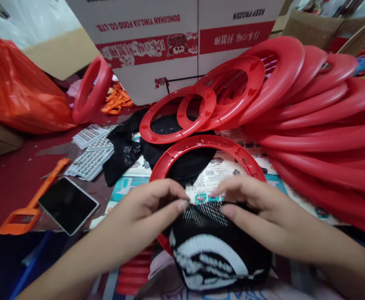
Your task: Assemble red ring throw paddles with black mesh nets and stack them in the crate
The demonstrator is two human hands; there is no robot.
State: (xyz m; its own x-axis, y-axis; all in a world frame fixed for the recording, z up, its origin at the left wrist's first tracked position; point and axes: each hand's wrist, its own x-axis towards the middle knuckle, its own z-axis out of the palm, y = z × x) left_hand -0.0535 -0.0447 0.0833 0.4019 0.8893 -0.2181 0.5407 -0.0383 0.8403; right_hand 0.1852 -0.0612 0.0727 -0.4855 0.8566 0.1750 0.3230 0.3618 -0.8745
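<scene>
Pinched between the thumb and fingers of my left hand (157, 204) is the top edge of a black mesh cloth (219, 254) with a white print. My right hand (260, 212) grips the same edge on the other side, its thumb against the mesh. The cloth hangs down toward my lap. Just beyond my hands a red plastic ring (205, 141) lies on the table, its lower part hidden by the hands and cloth. Two thinner red rings, one of them a small ring (146, 129), rest over more black cloth (122, 154) behind it.
Large red rings (310, 137) are piled at the right. A white carton (145, 25) stands at the back. On the left are a phone (69, 205), an orange plastic handle (35, 198), white cards of small parts (91, 160), and an orange-red bag (20, 87).
</scene>
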